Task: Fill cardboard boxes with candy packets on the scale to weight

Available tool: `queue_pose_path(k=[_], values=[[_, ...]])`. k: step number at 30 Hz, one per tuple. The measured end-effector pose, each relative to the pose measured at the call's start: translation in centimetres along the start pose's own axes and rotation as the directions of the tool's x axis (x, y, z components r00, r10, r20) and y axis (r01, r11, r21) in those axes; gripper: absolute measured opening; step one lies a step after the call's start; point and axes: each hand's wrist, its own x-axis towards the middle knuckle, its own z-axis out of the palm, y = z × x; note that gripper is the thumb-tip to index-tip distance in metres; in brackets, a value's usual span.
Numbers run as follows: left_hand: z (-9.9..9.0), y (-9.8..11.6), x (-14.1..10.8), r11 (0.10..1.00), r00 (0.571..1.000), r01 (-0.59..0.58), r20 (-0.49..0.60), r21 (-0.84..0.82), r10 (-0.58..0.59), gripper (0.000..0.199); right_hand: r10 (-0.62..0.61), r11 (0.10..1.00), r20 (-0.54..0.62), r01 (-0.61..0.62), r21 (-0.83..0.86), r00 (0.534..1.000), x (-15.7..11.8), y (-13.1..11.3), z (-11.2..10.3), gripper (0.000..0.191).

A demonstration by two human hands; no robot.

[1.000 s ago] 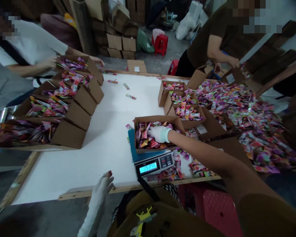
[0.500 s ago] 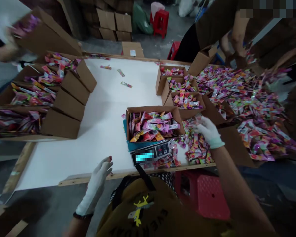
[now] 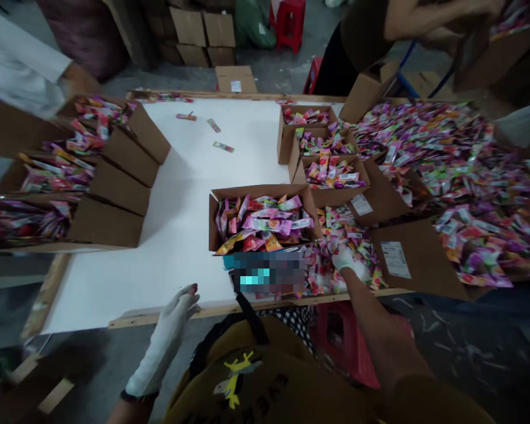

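My left hand (image 3: 175, 321), in a white glove with bare fingertips, hovers over the table's front edge, fingers apart and holding nothing. My right hand (image 3: 345, 259), also gloved, reaches down into loose wrapped sachets (image 3: 322, 271) right of the scale; its fingers are hidden among them. An open cardboard box (image 3: 265, 247) full of colourful sachets rests on the teal platform of the scale (image 3: 269, 274), whose display is lit. Neither hand touches this box.
Filled boxes (image 3: 119, 221) line the left of the white table (image 3: 185, 171); three smaller ones (image 3: 287, 141) stand behind the scale. A big sachet heap (image 3: 459, 153) covers the right. Other people work at far left and back right. A red stool (image 3: 348, 347) is below.
My right hand has moved left and down into the loose sachets. The box on the scale has shifted slightly left. At far left, the tilted box and the person's arm have moved.
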Motion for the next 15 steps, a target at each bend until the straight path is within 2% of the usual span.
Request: queue_pose_path(k=[2, 4, 6, 8, 10, 12, 13, 15], values=[[-0.1, -0.3, 0.4, 0.999, 1.0, -0.02, 0.014, 0.037, 0.02, 0.066, 0.146, 0.989, -0.05, -0.145, 0.026, 0.988, -0.1, 1.4, -2.7, 0.015], [-0.2, -0.7, 1.2, 0.997, 0.999, -0.038, 0.022, 0.068, 0.037, 0.065, 0.23, 0.972, -0.09, -0.226, 0.06, 0.969, -0.9, 2.9, -6.7, 0.006], [-0.3, -0.9, 2.0, 0.996, 0.998, -0.051, 0.05, 0.069, 0.048, 0.066, 0.249, 0.967, -0.12, -0.238, 0.095, 0.961, -2.2, 3.6, -11.6, 0.007], [-0.2, -1.1, 2.7, 0.997, 0.995, -0.056, 0.081, 0.061, 0.051, 0.065, 0.205, 0.968, -0.128, -0.182, 0.172, 0.97, -3.6, 2.7, -16.8, 0.016], [0.1, -1.2, 3.2, 0.996, 0.993, -0.063, 0.104, 0.069, 0.056, 0.064, 0.084, 0.948, -0.112, -0.045, 0.314, 0.99, -4.5, 0.0, -21.5, 0.025], [0.2, -1.2, 3.3, 0.994, 0.991, -0.064, 0.121, 0.091, 0.052, 0.065, -0.102, 0.898, -0.109, 0.139, 0.418, 0.989, -4.4, -4.3, -25.1, 0.029], [0.3, -1.2, 3.3, 0.993, 0.991, -0.062, 0.125, 0.1, 0.049, 0.067, -0.201, 0.881, -0.111, 0.229, 0.414, 0.973, -4.0, -6.8, -26.2, 0.029], [0.3, -1.2, 3.2, 0.993, 0.991, -0.064, 0.125, 0.096, 0.052, 0.069, -0.374, 0.875, -0.094, 0.384, 0.295, 0.923, -2.5, -12.0, -27.5, 0.03]])
